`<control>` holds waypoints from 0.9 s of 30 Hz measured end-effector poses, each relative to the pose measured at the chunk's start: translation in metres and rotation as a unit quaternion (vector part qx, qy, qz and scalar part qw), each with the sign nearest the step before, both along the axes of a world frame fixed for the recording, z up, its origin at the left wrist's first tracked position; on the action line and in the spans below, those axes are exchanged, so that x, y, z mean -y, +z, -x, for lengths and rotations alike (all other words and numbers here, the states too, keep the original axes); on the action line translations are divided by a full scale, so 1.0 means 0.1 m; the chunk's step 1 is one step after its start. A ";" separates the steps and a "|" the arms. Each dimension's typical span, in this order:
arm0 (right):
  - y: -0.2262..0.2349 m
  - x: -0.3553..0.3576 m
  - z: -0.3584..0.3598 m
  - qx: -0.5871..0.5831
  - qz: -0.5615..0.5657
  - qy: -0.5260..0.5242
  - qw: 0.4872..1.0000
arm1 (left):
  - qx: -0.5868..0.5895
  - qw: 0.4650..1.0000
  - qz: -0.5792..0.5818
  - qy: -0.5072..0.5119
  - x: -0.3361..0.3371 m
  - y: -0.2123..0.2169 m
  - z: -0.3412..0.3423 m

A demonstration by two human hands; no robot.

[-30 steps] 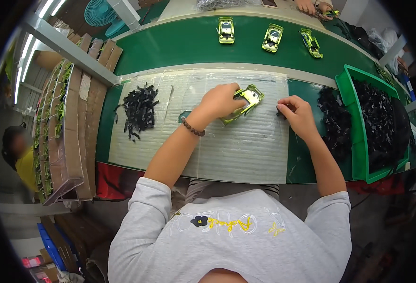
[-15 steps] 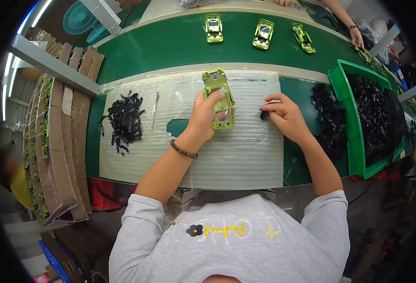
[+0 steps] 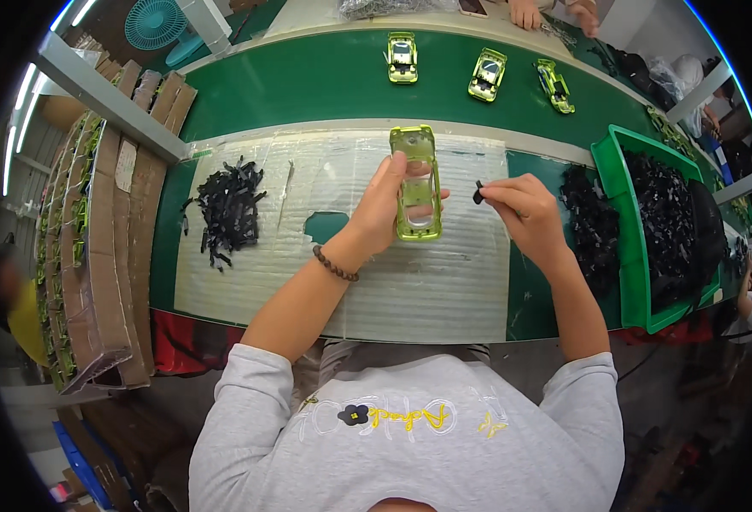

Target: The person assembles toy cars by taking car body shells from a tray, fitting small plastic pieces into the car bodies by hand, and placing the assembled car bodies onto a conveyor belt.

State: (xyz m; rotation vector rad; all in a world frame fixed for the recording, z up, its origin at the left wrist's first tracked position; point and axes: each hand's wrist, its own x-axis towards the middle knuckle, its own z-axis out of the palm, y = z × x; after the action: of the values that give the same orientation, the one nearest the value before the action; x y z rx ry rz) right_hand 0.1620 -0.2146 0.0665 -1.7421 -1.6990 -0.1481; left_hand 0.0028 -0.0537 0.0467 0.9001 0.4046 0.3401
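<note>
Lime shell x1 (image 3: 419, 183), prob. 1 blk pc (image 3: 478, 194), 2 hands (image 3: 380, 209) (image 3: 525, 209) holding

A workroom seen from above through a round fisheye view, its corners black. A green work surface (image 3: 534, 299) spans the middle, partly covered by a pale ribbed sheet (image 3: 444, 299). Beyond it, past a light-coloured strip, runs a wide green band (image 3: 291, 94), its edges bent into a curve. At left, tall cardboard boxes (image 3: 94, 282) stand beside a slanting grey metal post (image 3: 111, 102); behind the post is a teal fan (image 3: 156, 24). Bright tube lights (image 3: 22, 111) glow at the far left. Another grey post (image 3: 700, 94) slants at upper right, near a pale wall (image 3: 625, 30). Below the surface, something red (image 3: 184, 341) shows above a dim, dark floor (image 3: 658, 380).
</note>
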 end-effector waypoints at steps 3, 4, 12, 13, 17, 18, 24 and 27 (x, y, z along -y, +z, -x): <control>0.26 -0.19 0.32 -0.020 -0.054 0.031 0.998 | -0.039 0.995 -0.094 0.020 0.04 -0.05 0.07; 0.27 -0.24 0.43 0.017 -0.029 0.043 0.999 | -0.015 0.994 -0.108 -0.001 0.03 -0.13 0.08; -0.06 -0.47 0.66 0.156 -0.091 -0.042 0.983 | 0.078 0.983 -0.161 0.043 0.17 -0.11 0.02; -0.09 -0.50 0.67 0.166 -0.129 -0.046 0.977 | 0.087 0.987 -0.130 0.047 0.16 -0.11 0.02; -0.13 -0.47 0.66 0.198 -0.177 -0.070 0.962 | 0.076 0.991 -0.107 0.026 0.18 -0.08 0.06; -0.14 -0.47 0.66 0.199 -0.182 -0.067 0.961 | 0.086 0.991 -0.099 0.039 0.22 -0.11 0.03; -0.10 -0.44 0.69 0.209 -0.199 -0.085 0.954 | 0.102 0.987 -0.104 0.063 0.33 0.01 0.08; -0.09 -0.46 0.70 0.191 -0.203 -0.098 0.955 | 0.113 0.983 -0.126 0.067 0.37 0.06 0.07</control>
State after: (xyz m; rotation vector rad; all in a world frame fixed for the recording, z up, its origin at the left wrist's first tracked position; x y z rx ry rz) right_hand 0.0922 -0.1688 0.0576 -1.6286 -1.6016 -0.9114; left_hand -0.0038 -0.0908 0.0528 1.0700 0.2151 0.6222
